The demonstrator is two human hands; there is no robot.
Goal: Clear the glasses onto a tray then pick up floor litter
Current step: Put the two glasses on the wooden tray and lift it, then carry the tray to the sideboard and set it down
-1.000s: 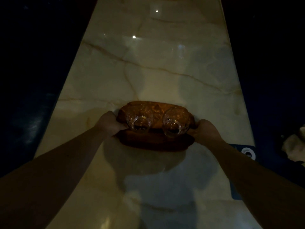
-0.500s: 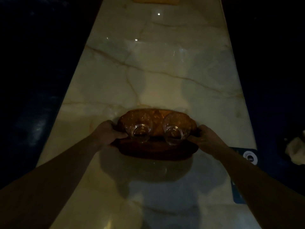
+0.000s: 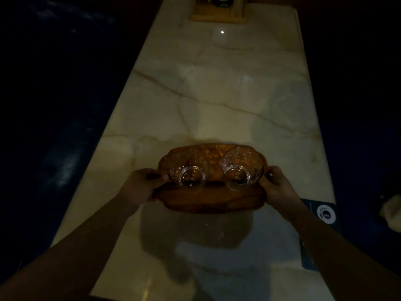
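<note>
A brown wooden tray (image 3: 212,200) is over the pale marble table (image 3: 217,94), with a shadow beneath it. Two clear cut-glass tumblers stand upright on it, the left glass (image 3: 191,170) and the right glass (image 3: 240,168), side by side. My left hand (image 3: 141,187) grips the tray's left end and my right hand (image 3: 280,185) grips its right end. A crumpled pale piece of litter (image 3: 392,213) lies on the dark floor at the far right edge.
A light wooden holder (image 3: 218,11) stands at the table's far end. A dark blue card with a round white logo (image 3: 325,213) lies at the table's right edge beside my right forearm. Dark floor surrounds the table on both sides.
The tray with both glasses sits lower in the view and closer to me than before. The wooden holder at the far end has come into view.
</note>
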